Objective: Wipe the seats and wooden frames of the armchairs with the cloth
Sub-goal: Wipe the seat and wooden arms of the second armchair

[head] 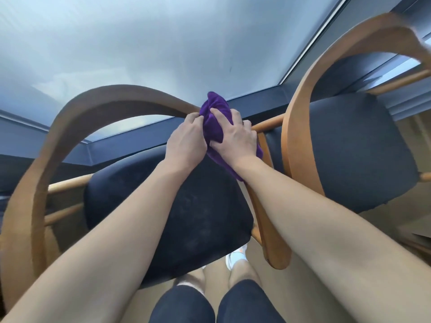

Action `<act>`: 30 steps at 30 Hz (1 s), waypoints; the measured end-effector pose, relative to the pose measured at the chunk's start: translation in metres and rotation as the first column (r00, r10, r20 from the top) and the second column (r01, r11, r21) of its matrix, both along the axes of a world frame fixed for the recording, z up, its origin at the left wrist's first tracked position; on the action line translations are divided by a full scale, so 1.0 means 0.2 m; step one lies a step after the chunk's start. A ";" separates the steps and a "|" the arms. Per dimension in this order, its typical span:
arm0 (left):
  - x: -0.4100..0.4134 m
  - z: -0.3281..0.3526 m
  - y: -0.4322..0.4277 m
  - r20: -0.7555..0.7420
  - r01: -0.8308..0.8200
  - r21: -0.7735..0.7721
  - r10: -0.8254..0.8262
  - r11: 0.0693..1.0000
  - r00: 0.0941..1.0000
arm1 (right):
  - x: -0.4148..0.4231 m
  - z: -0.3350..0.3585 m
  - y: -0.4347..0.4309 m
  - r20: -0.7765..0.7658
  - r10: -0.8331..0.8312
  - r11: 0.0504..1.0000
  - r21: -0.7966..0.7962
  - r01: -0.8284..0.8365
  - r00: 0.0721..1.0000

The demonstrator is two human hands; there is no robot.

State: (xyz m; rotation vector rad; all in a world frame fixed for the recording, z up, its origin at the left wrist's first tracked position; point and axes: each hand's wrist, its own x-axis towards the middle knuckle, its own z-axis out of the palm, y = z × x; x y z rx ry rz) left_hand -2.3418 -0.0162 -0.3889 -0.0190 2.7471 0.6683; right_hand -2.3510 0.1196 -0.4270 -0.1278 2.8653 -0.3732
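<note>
A purple cloth (215, 110) is bunched over the curved wooden frame (98, 106) of the near armchair, at the top of its right armrest. My left hand (186, 141) grips the cloth's left side, fingers curled into the fabric. My right hand (235, 136) lies over the cloth and presses it onto the wood, fingers bent round it. Below my arms is the armchair's dark blue seat (163, 213). A second armchair stands to the right with a dark blue seat (356, 155) and a bent wooden frame (310, 75).
A frosted glass wall (163, 43) with dark grey framing (261, 94) runs close behind both chairs. The two armchairs stand side by side, nearly touching. My legs and a white shoe (235, 257) are on the beige floor in front of the near seat.
</note>
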 end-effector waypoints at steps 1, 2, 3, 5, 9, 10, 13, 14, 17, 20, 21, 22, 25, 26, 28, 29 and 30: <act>0.00 0.00 0.00 -0.010 -0.020 -0.002 0.020 1.000 1.000 | 0.00 0.00 0.00 -0.002 0.010 1.000 0.015 -0.010 1.000; 0.01 0.01 0.01 -0.018 -0.022 0.001 0.022 1.000 1.000 | 0.02 -0.01 0.01 -0.014 0.021 0.999 0.026 -0.020 1.000; 0.02 0.02 0.02 -0.023 -0.010 0.010 0.010 1.000 1.000 | 0.05 -0.01 0.03 -0.028 0.030 0.999 0.032 -0.029 0.999; 0.04 0.04 0.06 -0.026 0.029 0.035 -0.028 0.999 0.999 | 0.14 -0.03 0.10 -0.047 0.020 0.999 0.035 -0.019 0.999; 0.12 0.06 0.19 0.004 0.109 0.054 -0.109 0.993 0.994 | 0.41 -0.02 0.24 -0.050 -0.109 0.993 0.034 0.110 0.993; 0.15 0.06 0.22 0.009 0.130 0.055 -0.131 0.990 0.991 | 0.48 -0.01 0.27 -0.041 -0.146 0.989 0.028 0.147 0.988; 0.26 0.06 0.34 0.027 0.214 0.048 -0.215 0.976 0.976 | 0.73 0.01 0.35 -0.010 -0.252 0.968 0.013 0.252 0.968; 0.29 0.05 0.38 0.031 0.239 0.034 -0.240 0.970 0.970 | 0.82 0.02 0.37 0.000 -0.286 0.958 0.012 0.286 0.958; 0.39 0.02 0.43 0.026 0.258 -0.020 -0.257 0.966 0.966 | 1.10 0.03 0.40 0.019 -0.376 0.927 0.005 0.376 0.926; 0.44 0.02 0.46 0.004 0.239 -0.035 -0.239 0.970 0.971 | 1.35 0.02 0.42 0.029 -0.429 0.902 -0.032 0.430 0.903; 0.45 0.03 0.46 -0.001 0.237 -0.037 -0.237 0.971 0.971 | 1.41 0.01 0.43 0.032 -0.436 0.898 -0.048 0.437 0.899; 0.46 0.03 0.46 -0.004 0.237 -0.037 -0.238 0.971 0.971 | 1.44 0.01 0.43 0.030 -0.436 0.897 -0.063 0.437 0.899; 0.45 0.03 0.45 -0.022 0.248 -0.029 -0.248 0.968 0.968 | 1.44 0.01 0.44 0.010 -0.431 0.899 -0.081 0.431 0.902; 0.45 0.02 0.44 -0.033 0.249 -0.022 -0.249 0.968 0.968 | 1.42 0.01 0.44 0.007 -0.430 0.900 -0.077 0.429 0.903; 0.44 0.00 0.42 -0.062 0.233 0.003 -0.233 0.972 0.971 | 1.37 0.02 0.45 0.007 -0.417 0.906 -0.070 0.416 0.909; 0.43 -0.01 0.40 -0.077 0.221 0.024 -0.218 0.975 0.973 | 1.34 0.02 0.45 0.005 -0.401 0.914 -0.070 0.400 0.916; 0.42 -0.01 0.39 -0.090 0.209 0.050 -0.204 0.977 0.975 | 1.29 0.02 0.45 0.000 -0.378 0.924 -0.068 0.377 0.926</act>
